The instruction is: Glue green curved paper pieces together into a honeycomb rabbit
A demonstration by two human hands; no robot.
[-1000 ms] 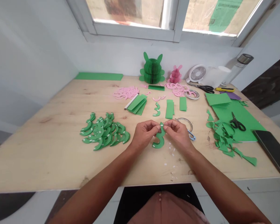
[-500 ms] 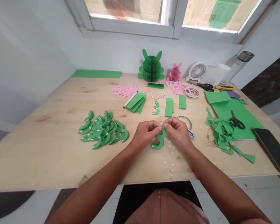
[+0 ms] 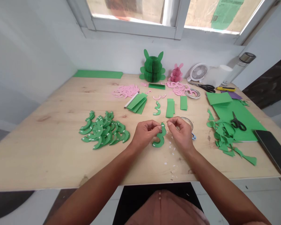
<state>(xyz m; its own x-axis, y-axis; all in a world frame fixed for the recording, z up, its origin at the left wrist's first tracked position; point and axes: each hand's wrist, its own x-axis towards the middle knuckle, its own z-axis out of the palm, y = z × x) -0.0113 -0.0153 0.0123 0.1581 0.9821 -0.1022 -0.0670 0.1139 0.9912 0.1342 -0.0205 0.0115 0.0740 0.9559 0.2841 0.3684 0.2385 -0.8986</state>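
Observation:
My left hand [image 3: 147, 132] pinches the edge of a green curved paper cutout [image 3: 163, 134], shaped like a 3, with small white strips on it. Just right of the cutout's upper end is my right hand [image 3: 180, 130], thumb and forefinger pressed together; whatever they hold, if anything, is too small to make out. Beyond the right hand lie a roll of tape [image 3: 189, 122] and a light-blue tool [image 3: 194, 136], partly hidden by it. To the left is a pile of similar green cutouts [image 3: 105, 132] with white strips. One more green cutout [image 3: 157, 108] lies ahead.
Green paper scraps [image 3: 224, 134], black scissors [image 3: 238, 122] and a phone [image 3: 273, 150] lie at right. Folded green paper [image 3: 137, 103], a white pen [image 3: 131, 100] and pink cutouts [image 3: 126, 91] are ahead. A green honeycomb paper figure [image 3: 152, 70] and a small fan [image 3: 198, 72] stand behind.
My right hand has moved slightly right, away from the cutout and my left hand. The cutout's upper end now shows, still pinched by the left hand.

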